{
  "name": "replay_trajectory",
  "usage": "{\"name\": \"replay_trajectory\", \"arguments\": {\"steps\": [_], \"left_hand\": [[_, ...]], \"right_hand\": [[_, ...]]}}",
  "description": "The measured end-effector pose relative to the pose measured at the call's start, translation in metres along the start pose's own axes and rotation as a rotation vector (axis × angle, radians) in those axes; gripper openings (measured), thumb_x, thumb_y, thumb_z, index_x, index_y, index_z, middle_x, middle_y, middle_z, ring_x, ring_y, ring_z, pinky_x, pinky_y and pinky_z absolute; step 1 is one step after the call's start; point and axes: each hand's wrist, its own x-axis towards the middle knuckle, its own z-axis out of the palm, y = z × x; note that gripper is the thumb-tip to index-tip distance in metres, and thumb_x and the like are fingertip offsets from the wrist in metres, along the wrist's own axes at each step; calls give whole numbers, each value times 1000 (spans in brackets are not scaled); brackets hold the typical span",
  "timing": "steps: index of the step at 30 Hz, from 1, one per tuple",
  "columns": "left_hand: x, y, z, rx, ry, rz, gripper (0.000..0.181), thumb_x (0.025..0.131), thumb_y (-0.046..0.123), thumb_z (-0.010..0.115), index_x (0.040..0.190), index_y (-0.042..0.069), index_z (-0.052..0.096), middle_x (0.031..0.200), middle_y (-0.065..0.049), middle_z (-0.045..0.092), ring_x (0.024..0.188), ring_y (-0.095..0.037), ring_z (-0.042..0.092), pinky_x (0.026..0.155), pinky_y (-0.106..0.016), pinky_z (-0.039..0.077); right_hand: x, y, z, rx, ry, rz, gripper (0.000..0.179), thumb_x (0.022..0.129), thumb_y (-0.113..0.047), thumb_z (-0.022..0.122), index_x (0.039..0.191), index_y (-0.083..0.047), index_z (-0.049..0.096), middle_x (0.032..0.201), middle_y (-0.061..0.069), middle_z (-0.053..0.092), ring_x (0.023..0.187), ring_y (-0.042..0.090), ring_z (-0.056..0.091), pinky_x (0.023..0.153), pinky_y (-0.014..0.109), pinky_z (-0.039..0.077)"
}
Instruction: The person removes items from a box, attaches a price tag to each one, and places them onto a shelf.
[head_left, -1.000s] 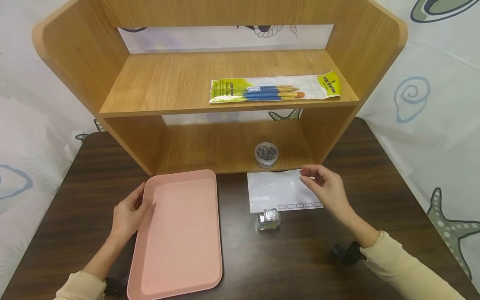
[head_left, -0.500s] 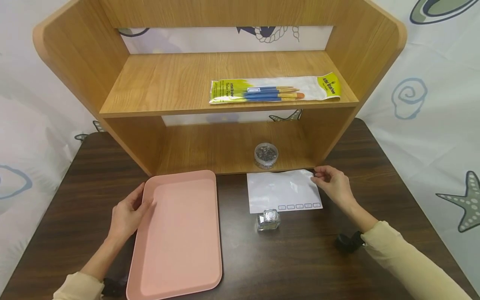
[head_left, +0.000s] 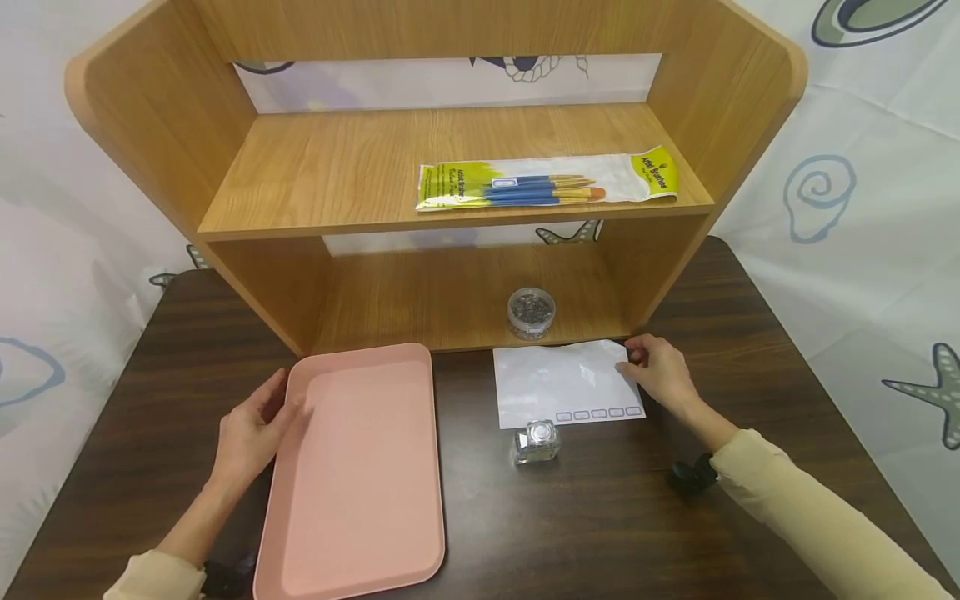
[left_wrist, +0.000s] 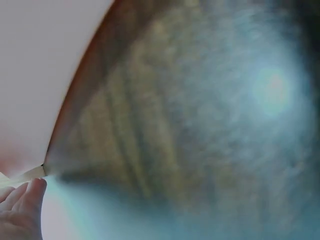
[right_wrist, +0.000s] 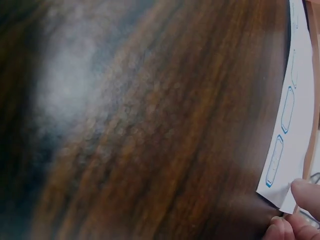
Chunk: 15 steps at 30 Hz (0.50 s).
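My left hand [head_left: 251,429] holds the left rim of a pink rectangular tray [head_left: 360,483], its thumb over the inner side. In the left wrist view the fingertips [left_wrist: 35,192] show at the lower left, below the tray's edge. My right hand [head_left: 663,373] pinches the upper right edge of a white sheet of paper [head_left: 566,383] with a row of small printed boxes. The right wrist view shows the thumb [right_wrist: 306,196] on the sheet's corner and fingers beneath. A small clear glass bottle [head_left: 536,442] touches or nearly touches the sheet's front edge.
Behind the tray and sheet stands a wooden shelf unit [head_left: 352,167]. A packet of artist brushes [head_left: 543,179] lies on its upper board, and a round clear tub of small grey pieces [head_left: 531,312] sits on the lower one. The dark wooden table [head_left: 570,533] carries everything.
My right hand moved rightward from over the sheet to its right edge and now pinches it there. My left hand and the tray have hardly moved.
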Motion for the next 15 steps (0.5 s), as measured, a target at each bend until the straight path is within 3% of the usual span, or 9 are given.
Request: {"name": "replay_trajectory", "arguments": {"steps": [6,9,12,15], "left_hand": [[3,8,-7,-42,33,42,49,92,15,60,133,-8,47,121,-27,58,101,-43,60,69,4,36],[5,14,-11,-70,43,71,48,92,14,61,132,-8,47,121,-28,58,104,-17,64,71,3,38],[8,25,-12,-114,52,110,48,90,12,62,132,-7,48,122,-27,58,101,14,53,73,2,39],[10,41,-13,-162,17,147,49,90,12,63,133,-5,47,125,-26,56,99,24,45,75,1,40]], "right_hand": [[0,0,2,-12,2,-3,30,79,-3,71,103,9,59,85,17,57,74,25,52,63,31,39],[0,0,3,-17,5,-3,30,79,-3,71,103,9,58,85,17,57,75,26,51,63,31,38],[1,-1,4,-21,7,2,29,79,-3,71,102,8,57,86,17,56,75,26,51,63,31,38],[1,-2,5,-15,7,11,27,79,-3,70,100,6,56,85,17,57,74,26,52,63,31,38]]}}
